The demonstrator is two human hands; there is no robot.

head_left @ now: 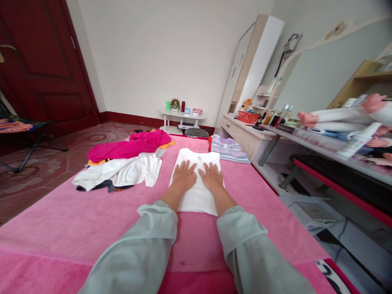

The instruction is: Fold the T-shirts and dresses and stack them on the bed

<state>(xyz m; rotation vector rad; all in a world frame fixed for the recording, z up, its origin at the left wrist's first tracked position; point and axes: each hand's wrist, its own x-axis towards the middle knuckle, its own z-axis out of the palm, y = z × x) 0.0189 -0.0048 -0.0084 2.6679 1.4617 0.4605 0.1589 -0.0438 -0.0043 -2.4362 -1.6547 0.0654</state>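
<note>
A white T-shirt [198, 196], folded into a rectangle, lies in front of me on the pink blanket [131, 228]. Its neckline, with a small dark print below it, faces away from me. My left hand [184, 176] rests flat on the left half of the shirt, fingers stretched out. On the right half, my right hand [212, 177] lies flat in the same way, its fingers slightly spread. Both palms press on the cloth and neither hand grips it.
Left of the shirt is a loose heap with a magenta garment [128, 146] and a white garment [137, 169]. Folded striped clothes [229, 149] lie at the far right corner. A cluttered table [324, 143] and a dresser [239, 130] stand along the right side.
</note>
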